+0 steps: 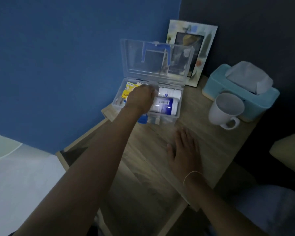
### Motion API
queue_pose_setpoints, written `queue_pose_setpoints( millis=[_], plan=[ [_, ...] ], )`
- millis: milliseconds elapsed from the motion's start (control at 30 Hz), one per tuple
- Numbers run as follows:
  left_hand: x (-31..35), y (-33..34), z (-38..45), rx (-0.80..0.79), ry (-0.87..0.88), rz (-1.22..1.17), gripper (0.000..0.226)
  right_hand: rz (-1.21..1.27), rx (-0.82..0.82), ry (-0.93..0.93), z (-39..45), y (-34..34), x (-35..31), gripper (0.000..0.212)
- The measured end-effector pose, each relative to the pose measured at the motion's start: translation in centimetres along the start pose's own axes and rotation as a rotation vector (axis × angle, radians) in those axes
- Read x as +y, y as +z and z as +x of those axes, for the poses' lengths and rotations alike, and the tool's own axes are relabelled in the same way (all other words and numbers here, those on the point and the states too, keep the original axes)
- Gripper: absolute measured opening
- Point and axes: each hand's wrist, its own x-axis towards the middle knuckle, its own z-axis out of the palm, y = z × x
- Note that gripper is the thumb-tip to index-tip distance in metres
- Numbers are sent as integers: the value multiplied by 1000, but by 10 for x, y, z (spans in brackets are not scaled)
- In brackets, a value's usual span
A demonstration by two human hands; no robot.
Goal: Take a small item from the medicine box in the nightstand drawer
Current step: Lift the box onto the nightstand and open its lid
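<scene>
A clear plastic medicine box (176, 103) stands on the wooden nightstand top (203, 133), its lid (153, 60) raised upright with a blue handle on it. Inside lie two white bottles (165, 105) with blue labels and a yellow packet (129, 90) at the left. My left hand (140, 99) reaches down into the box, fingers curled over the contents near the bottles; whether it grips anything is hidden. My right hand (184, 150) lies flat, fingers spread, on the nightstand top in front of the box.
A white mug (225, 109) and a light blue tissue box (240, 89) stand to the right. A picture frame (192, 48) leans on the dark wall behind the box. The open drawer (143, 193) lies below my arms. A blue wall is at left.
</scene>
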Motion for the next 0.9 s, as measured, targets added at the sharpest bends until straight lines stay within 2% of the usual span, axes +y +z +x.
queue_pose_setpoints(
  millis=[100,267,367,500,667,800,900],
  plan=[
    [5,2,24,-78,-96,-25,33,16,15,11,1,0,-1,61],
    [7,9,47,-47,-258,-8,41,11,-13,19,0,1,-1,61],
    [7,14,51,-75,-292,5,52,16,-16,20,-1,0,-1,61],
    [3,18,54,-74,-278,5,52,16,-25,20,-1,1,0,61],
    [8,13,39,203,-312,-147,44,40,18,18,-2,1,-1,59],
    [16,-8,4,416,-165,-246,36,49,37,19,-2,1,0,60],
    [22,-13,-45,476,-94,-313,34,68,20,24,-2,-1,-1,60]
  ],
)
